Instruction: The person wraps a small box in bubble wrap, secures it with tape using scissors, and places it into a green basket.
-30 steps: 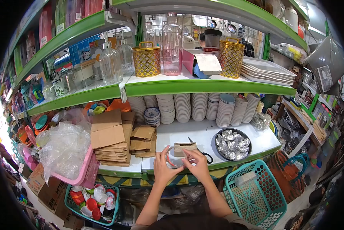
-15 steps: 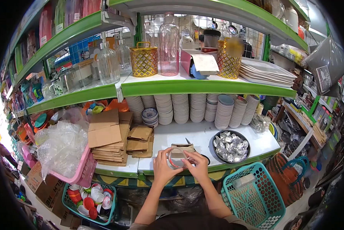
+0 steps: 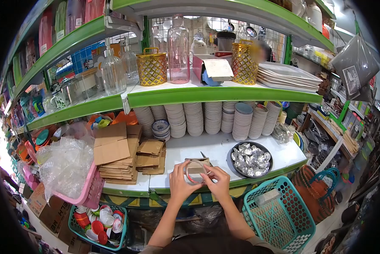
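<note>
Between my two hands, over the front edge of the white shelf, is a roll of clear tape (image 3: 188,173), its ring facing me. My left hand (image 3: 180,183) curls round the roll's left side. At the right rim, the fingers and thumb of my right hand (image 3: 217,181) pinch close together; a loose tape end cannot be made out. Just behind the roll lies a small brown cardboard piece (image 3: 205,161), partly covered by my hands. A thin dark pointed tip (image 3: 202,154) sticks out beyond it; the rest is hidden.
Flattened cardboard (image 3: 114,154) is stacked left, beside a pink basket (image 3: 88,191) of bubble wrap. A dark pan (image 3: 271,166) of foil-like silver pieces sits right. Stacked bowls (image 3: 194,120) line the back. Green baskets (image 3: 312,226) stand below; a green-edged shelf (image 3: 224,95) overhangs.
The view has shifted slightly, so the shelf goods appear a little further left. Both hands keep their hold on the tape roll, with the right fingers barely moved.
</note>
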Demonstrator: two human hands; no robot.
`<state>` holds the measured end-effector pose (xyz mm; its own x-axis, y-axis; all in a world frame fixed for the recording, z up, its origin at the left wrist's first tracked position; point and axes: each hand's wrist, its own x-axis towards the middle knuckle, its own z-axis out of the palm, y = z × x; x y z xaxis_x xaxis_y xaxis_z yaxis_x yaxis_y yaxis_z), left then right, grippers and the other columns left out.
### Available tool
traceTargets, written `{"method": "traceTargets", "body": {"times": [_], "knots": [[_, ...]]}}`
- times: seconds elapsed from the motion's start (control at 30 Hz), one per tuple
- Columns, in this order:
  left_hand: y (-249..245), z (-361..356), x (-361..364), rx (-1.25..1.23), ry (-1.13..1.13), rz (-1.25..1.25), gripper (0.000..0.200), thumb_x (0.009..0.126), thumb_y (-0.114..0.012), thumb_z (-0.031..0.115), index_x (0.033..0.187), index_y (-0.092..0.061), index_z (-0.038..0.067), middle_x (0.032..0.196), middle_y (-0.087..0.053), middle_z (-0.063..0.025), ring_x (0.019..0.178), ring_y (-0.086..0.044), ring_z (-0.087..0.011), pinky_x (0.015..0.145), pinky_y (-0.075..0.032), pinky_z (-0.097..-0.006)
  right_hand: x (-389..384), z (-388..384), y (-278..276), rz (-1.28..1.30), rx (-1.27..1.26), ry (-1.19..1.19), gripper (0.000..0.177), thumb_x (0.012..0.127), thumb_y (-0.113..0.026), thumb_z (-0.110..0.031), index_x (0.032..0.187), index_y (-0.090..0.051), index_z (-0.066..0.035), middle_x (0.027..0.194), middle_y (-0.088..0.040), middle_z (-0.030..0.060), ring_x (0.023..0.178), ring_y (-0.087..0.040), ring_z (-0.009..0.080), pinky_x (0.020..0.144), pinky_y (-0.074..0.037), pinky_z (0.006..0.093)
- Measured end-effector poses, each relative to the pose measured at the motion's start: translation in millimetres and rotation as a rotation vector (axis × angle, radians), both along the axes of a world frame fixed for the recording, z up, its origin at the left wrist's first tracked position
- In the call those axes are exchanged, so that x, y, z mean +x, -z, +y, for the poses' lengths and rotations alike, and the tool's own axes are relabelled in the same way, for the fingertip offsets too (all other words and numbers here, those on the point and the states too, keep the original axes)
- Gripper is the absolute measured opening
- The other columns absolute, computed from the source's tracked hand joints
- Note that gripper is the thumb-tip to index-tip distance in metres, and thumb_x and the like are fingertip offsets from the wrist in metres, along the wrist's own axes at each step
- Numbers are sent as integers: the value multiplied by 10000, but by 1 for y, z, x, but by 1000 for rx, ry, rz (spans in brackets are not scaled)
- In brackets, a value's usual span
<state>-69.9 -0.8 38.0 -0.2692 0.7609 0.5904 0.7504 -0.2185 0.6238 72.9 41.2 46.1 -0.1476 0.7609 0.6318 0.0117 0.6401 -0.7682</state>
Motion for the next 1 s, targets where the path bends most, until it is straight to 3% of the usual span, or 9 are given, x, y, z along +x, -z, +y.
{"method": "traceTargets", "body": {"times": [0.37, 0.67, 0.87, 0.93, 1.0], "knots": [[-6, -5, -4, 18, -22, 87, 860, 486, -878, 344, 1229, -505, 122, 1097, -529, -60, 1034, -534, -245, 878, -381, -392, -6, 0, -1, 111, -110, -24, 196, 782, -724, -11, 952, -642, 39, 765, -634, 65, 640, -603, 77, 562, -510, 210], [-6, -12, 1, 36, -21, 77, 853, 480, -883, 328, 1223, -513, 131, 1084, -528, -52, 1018, -534, -242, 867, -382, -384, -2, -2, 1, 66, -30, 23, 163, 785, -716, -14, 920, -635, 28, 713, -617, 53, 606, -582, 74, 558, -498, 206], [-17, -14, 6, 75, -23, 150, 853, 468, -884, 312, 1218, -517, 140, 1071, -526, -56, 1020, -529, -249, 868, -379, -381, 4, 0, 6, -44, 193, 117, 104, 789, -709, 21, 844, -622, 33, 725, -621, 37, 617, -573, 57, 541, -486, 202], [-17, -14, 7, 73, -12, 131, 855, 463, -885, 308, 1217, -518, 141, 1067, -525, -58, 1020, -528, -250, 866, -379, -381, 2, -6, -4, 185, -91, 24, 97, 793, -704, 26, 857, -632, 40, 726, -631, 40, 633, -593, 64, 554, -491, 199], [-12, -10, 6, 56, -12, 99, 858, 453, -887, 299, 1212, -519, 140, 1065, -523, -60, 1017, -528, -250, 866, -380, -383, 2, -7, -3, 157, -35, 59, 113, 782, -716, 7, 868, -645, 26, 708, -628, 43, 618, -592, 69, 543, -487, 205]]}}
